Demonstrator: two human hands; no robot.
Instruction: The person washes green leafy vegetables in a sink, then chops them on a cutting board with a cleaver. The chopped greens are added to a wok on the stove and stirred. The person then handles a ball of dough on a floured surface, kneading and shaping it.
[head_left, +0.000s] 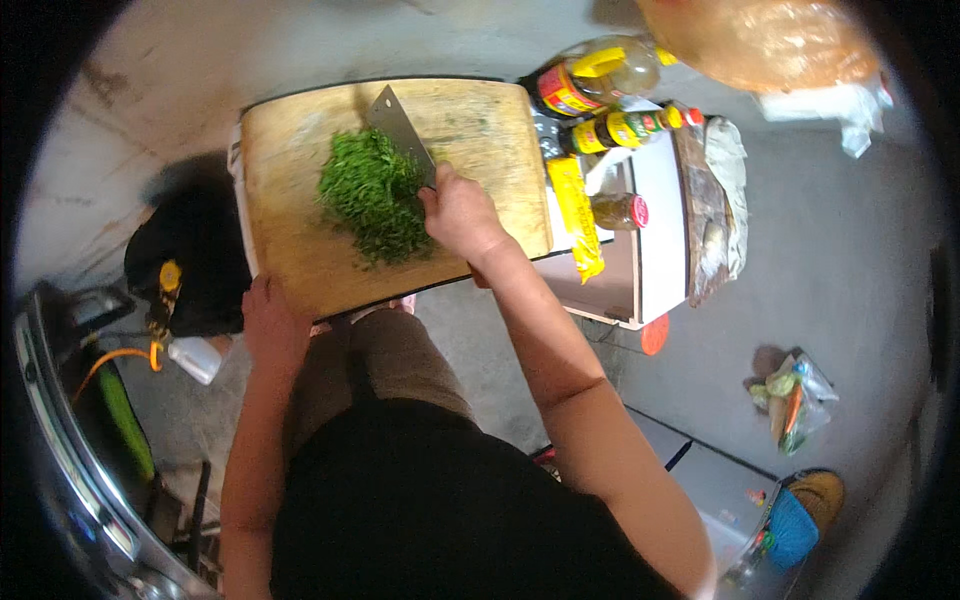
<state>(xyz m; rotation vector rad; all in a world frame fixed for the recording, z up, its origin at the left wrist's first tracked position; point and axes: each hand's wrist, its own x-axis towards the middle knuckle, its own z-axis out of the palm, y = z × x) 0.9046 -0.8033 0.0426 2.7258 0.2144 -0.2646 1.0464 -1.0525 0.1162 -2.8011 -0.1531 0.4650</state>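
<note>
My right hand (466, 214) is closed around the handle of a Chinese cleaver (401, 127). The broad steel blade stands on edge at the right side of a heap of finely chopped green herbs (367, 199). Under both lies a thick wooden cutting board (495, 135), stained and worn. My left hand (276, 326) grips the board's near left corner, with its fingers over the edge. My palm hides the cleaver's handle, and the underside of the board is out of sight.
Right of the board stand a large sauce bottle (577, 79), a smaller bottle (619, 131), a yellow packet (576, 217) and a red-lidded jar (619, 211). A black gas cylinder or similar dark object (195, 247) is at left. Bagged vegetables (791, 401) lie at far right.
</note>
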